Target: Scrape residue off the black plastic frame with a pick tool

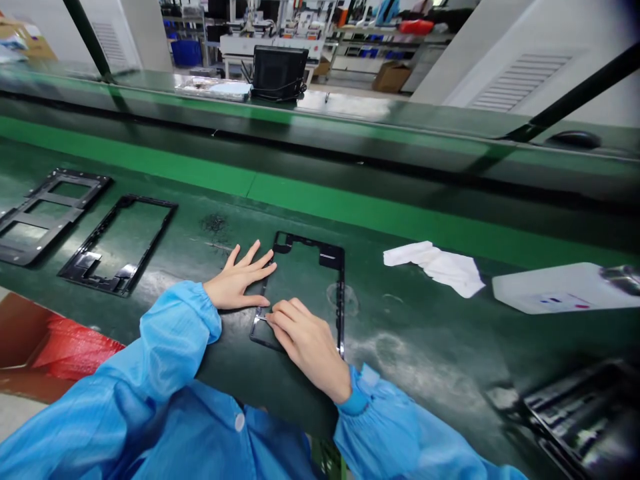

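A thin black rectangular frame lies flat on the green conveyor belt in front of me. My left hand rests flat beside the frame's left edge, fingers spread, fingertips touching that edge. My right hand lies over the frame's near left corner with its fingers curled together, pinching a small pale piece I cannot name against the frame's edge. Both arms wear blue sleeves.
Two more black frames lie on the belt at the left. A crumpled white cloth and a white box sit to the right. A stack of dark parts is at the near right. A red bag lies in a box at the lower left.
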A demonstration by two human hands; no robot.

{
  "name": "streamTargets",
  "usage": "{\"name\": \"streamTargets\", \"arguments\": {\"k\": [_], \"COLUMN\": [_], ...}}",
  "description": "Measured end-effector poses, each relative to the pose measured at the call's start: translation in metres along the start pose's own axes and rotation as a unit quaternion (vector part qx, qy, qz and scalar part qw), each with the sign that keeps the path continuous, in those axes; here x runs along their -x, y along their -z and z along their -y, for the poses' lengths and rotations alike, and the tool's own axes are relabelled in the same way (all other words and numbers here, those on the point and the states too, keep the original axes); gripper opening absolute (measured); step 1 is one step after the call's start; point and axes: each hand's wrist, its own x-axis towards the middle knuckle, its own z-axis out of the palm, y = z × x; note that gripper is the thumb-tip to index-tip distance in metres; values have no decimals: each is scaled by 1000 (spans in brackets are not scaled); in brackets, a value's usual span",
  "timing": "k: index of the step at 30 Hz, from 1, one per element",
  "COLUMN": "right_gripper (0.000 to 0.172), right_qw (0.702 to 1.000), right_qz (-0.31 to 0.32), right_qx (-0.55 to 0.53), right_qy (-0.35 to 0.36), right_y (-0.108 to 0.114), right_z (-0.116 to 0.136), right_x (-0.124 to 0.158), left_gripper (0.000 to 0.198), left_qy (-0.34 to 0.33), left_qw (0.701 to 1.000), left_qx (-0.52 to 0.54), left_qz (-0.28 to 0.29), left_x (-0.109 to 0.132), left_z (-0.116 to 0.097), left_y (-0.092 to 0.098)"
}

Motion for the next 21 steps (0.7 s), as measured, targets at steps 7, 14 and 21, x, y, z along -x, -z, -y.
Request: {"name": "streamTargets", "arguments": {"k": [7, 14, 21], "right_gripper": [17, 15, 17], "right_qw": [999, 999, 999], "right_qz": [0, 5, -13], "right_qx": [9, -33, 6], "right_qy": [34, 41, 30], "right_y": [0, 2, 0], "right_z": [-1, -5, -3], "right_x": [-1, -1, -2], "left_gripper": [74, 75, 76], "left_qy": [-5, -12, -10], "left_qw": [1000, 1000, 1000], "left_qx": [-7, -7, -13], "left_qz": [2, 2, 0], "left_x": [1, 1, 1], "left_z": [0, 2, 3], "left_y": [0, -1, -2]}}
